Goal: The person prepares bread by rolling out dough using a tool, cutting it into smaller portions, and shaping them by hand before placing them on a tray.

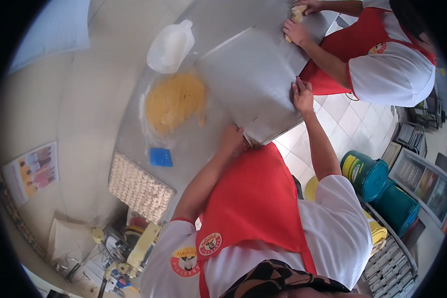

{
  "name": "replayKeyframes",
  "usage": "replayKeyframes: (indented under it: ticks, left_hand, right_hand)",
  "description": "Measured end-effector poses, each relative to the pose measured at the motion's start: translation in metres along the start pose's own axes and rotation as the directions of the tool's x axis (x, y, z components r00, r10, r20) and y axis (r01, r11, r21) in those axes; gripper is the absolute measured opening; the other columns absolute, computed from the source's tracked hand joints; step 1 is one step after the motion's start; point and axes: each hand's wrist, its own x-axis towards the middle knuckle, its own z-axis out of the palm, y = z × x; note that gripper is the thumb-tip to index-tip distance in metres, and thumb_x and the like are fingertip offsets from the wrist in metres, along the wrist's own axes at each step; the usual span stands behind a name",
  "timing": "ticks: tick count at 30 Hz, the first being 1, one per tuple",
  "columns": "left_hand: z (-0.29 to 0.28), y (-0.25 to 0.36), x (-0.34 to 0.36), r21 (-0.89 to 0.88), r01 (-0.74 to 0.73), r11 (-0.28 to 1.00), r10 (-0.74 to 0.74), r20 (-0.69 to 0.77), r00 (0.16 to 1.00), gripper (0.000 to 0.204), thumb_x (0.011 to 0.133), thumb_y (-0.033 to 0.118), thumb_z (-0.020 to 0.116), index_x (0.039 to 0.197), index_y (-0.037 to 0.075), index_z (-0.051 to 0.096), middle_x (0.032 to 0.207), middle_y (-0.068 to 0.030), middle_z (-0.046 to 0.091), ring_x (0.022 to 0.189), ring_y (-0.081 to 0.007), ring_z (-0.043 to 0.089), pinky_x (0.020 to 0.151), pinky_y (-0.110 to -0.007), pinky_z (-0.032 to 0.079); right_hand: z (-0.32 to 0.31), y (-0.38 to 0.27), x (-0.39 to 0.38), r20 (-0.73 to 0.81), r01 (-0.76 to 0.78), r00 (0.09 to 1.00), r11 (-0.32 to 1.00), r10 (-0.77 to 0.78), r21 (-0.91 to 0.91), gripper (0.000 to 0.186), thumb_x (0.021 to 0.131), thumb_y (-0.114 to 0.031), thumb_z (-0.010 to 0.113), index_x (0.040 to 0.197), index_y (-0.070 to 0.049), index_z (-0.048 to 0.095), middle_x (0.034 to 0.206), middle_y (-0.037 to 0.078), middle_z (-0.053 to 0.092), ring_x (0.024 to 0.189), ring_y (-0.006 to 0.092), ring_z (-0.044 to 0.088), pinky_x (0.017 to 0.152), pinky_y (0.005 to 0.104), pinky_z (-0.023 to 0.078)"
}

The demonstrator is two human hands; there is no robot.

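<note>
— We hold the large metal tray at the table edge: left hand gripping its near corner, right hand flat, fingers spread.

— We'd best keep it level, clear of the yellow dough.

Bright even daylight, soft blur, heavy fisheye vignette
</note>
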Motion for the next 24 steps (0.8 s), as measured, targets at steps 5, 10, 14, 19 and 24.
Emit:
replayKeyframes:
  ticks: [5, 10, 14, 19, 24]
  left_hand:
    - [0.026, 0.084, -0.067, -0.726, -0.096, 0.681, 0.118, -0.020, 0.993, 0.026, 0.098, 0.027, 0.070, 0.089, 0.004, 0.067, 0.085, -0.0068, 0.073, 0.085, -0.0135, 0.071, 0.079, -0.032, 0.056]
    - [-0.075, 0.128, -0.065, -0.578, -0.440, 0.687, 0.302, -0.325, 0.896, 0.020, 0.093, 0.014, 0.072, 0.107, 0.001, 0.070, 0.108, -0.0090, 0.072, 0.095, -0.0189, 0.069, 0.086, -0.033, 0.055]
    - [-0.086, 0.164, -0.021, -0.446, -0.700, 0.558, 0.523, -0.467, 0.713, 0.024, 0.093, 0.013, 0.072, 0.111, -0.002, 0.068, 0.109, -0.0113, 0.071, 0.093, -0.0228, 0.068, 0.088, -0.037, 0.055]
    - [-0.090, 0.234, 0.049, -0.342, -0.656, 0.673, 0.620, -0.223, 0.752, 0.033, 0.100, 0.029, 0.067, 0.117, 0.001, 0.068, 0.104, -0.0122, 0.067, 0.103, -0.0275, 0.066, 0.085, -0.043, 0.055]
    - [-0.109, 0.280, 0.060, -0.600, -0.482, 0.639, 0.588, -0.024, 0.809, 0.043, 0.106, 0.042, 0.057, 0.127, 0.003, 0.059, 0.124, -0.0105, 0.063, 0.104, -0.0234, 0.067, 0.088, -0.042, 0.056]
  right_hand:
    - [-0.056, 0.037, 0.016, 0.218, -0.162, 0.964, 0.986, 0.149, 0.042, 0.052, 0.101, -0.044, 0.063, 0.132, -0.003, 0.067, 0.127, 0.026, 0.064, 0.113, 0.0379, 0.066, 0.096, 0.0410, 0.053]
    - [-0.075, -0.035, 0.022, 0.160, -0.356, 0.933, 0.765, 0.322, 0.536, 0.059, 0.102, -0.050, 0.061, 0.139, -0.003, 0.062, 0.132, 0.017, 0.065, 0.126, 0.0311, 0.060, 0.107, 0.0392, 0.045]
    - [-0.073, -0.045, -0.043, 0.104, -0.292, 0.850, 0.299, 0.516, 0.908, 0.077, 0.101, -0.054, 0.059, 0.154, -0.002, 0.040, 0.140, 0.011, 0.057, 0.131, 0.0289, 0.054, 0.107, 0.0473, 0.045]
    - [-0.060, -0.209, 0.004, 0.260, -0.259, 0.963, -0.029, 0.065, 0.965, 0.048, 0.099, -0.018, 0.064, 0.139, 0.001, 0.045, 0.131, 0.016, 0.059, 0.119, 0.0277, 0.061, 0.091, 0.0504, 0.059]
    - [-0.031, -0.188, 0.160, 0.119, -0.098, 0.960, -0.097, 0.251, 0.991, 0.033, 0.097, 0.001, 0.056, 0.124, 0.015, 0.044, 0.104, 0.012, 0.056, 0.094, 0.0253, 0.067, 0.078, 0.0459, 0.067]
